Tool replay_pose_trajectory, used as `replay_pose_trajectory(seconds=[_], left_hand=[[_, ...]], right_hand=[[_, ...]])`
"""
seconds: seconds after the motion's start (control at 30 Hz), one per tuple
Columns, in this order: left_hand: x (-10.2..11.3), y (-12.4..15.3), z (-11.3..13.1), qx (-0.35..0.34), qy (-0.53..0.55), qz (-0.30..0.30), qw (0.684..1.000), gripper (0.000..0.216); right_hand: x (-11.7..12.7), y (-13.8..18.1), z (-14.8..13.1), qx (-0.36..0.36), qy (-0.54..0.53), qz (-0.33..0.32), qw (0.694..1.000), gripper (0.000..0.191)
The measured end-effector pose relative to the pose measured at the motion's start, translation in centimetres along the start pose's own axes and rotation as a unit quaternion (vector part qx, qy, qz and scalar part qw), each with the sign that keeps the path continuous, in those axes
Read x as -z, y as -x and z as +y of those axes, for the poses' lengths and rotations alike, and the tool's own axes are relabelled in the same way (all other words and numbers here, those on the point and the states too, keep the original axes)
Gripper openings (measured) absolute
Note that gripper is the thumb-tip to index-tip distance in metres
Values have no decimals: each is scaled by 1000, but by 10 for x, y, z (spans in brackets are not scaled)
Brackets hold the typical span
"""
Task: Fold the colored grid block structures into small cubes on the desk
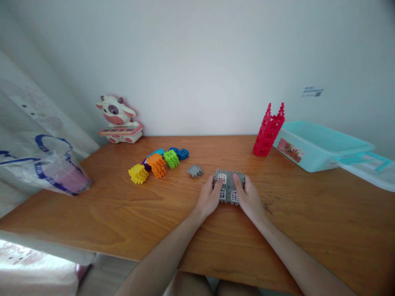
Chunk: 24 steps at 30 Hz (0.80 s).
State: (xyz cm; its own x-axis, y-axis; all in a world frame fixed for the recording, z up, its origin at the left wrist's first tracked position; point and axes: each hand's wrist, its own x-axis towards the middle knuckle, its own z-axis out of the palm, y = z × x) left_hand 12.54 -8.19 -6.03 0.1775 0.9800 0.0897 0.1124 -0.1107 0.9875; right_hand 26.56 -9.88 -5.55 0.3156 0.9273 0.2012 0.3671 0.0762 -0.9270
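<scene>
Between my two hands is a grey panel of interlocking building pieces (228,190) with white arched windows set in it. My left hand (210,196) grips its left edge, the thumb lying over the front. On the right edge, my right hand (247,194) holds it the same way, thumb on top. The fingers behind the panel are hidden. A loose grey building piece (195,171) lies flat on the wooden table (129,222), just beyond my left hand.
Yellow (138,174), orange (157,165), green (171,158) and blue pieces (183,154) sit left of centre. A red tower (269,130) stands by a turquoise bin (321,148) on the right. At left are a cow toy keyboard (120,119) and a clear bag (61,172).
</scene>
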Motion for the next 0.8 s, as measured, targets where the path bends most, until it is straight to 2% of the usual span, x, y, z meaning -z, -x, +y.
replay_pose_trajectory(seconds=[0.1, 0.2, 0.5, 0.8], left_hand=[[-3, 0, 2, -20, -21, 53, 998, 39], [-4, 1, 4, -41, -72, 78, 993, 42], [-1, 14, 12, -109, -87, 100, 985, 34], [0, 21, 15, -129, -54, 106, 984, 34]], right_hand=[[-3, 2, -1, 11, 19, 3, 1000, 46], [-4, 2, 0, 9, 20, 2, 1000, 48], [0, 11, -12, 58, 13, 19, 998, 45], [10, 12, -17, 107, 30, 37, 993, 40]])
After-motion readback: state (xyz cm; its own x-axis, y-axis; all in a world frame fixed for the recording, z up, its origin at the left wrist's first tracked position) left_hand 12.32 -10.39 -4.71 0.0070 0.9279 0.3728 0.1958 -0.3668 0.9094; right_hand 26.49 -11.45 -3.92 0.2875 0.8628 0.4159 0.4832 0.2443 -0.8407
